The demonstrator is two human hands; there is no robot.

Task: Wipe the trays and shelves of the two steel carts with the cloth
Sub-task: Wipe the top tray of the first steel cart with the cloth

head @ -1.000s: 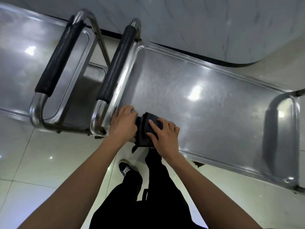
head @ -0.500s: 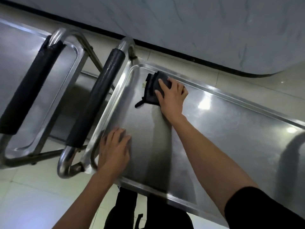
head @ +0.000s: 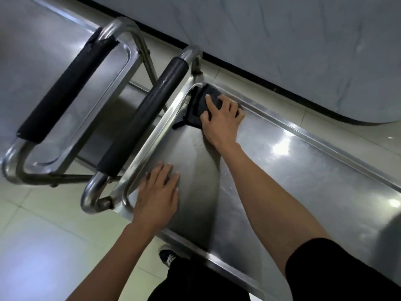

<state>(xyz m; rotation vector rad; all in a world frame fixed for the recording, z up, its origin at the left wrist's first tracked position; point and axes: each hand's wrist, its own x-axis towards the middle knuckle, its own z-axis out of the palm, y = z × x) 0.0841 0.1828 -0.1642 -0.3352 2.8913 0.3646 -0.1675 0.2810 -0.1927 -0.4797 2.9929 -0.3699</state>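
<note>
At the far left corner of the right-hand tray (head: pixel 303 181), just right of centre in the upper half of the frame, your right hand (head: pixel 221 121) presses one dark cloth (head: pixel 198 107) flat against the steel. Its fingers are spread over the cloth and bent slightly at the tips, and the cloth is pushed up against the tray's raised rim, beside the handle post. Your left hand (head: pixel 157 199) lies palm down near the tray's lower left corner, fingers straight and slightly apart, holding nothing; its grip is open and flat on the metal.

You can count two steel carts: the one you are working on, which runs from centre to lower right, and a second cart (head: pixel 32 61) at upper left, of which one tray shows. Each cart has one tubular handle with a black foam sleeve, so two sleeves: one (head: pixel 143 118) at centre and one (head: pixel 65 90) at left. A lower shelf (head: pixel 128 98) is visible between the two handles. One dark shoe (head: pixel 168 258) shows on the pale tiled floor (head: pixel 43 246) at bottom centre, next to your dark trousers. A grey marbled wall (head: pixel 282 40) with a black base strip fills the upper right.
</note>
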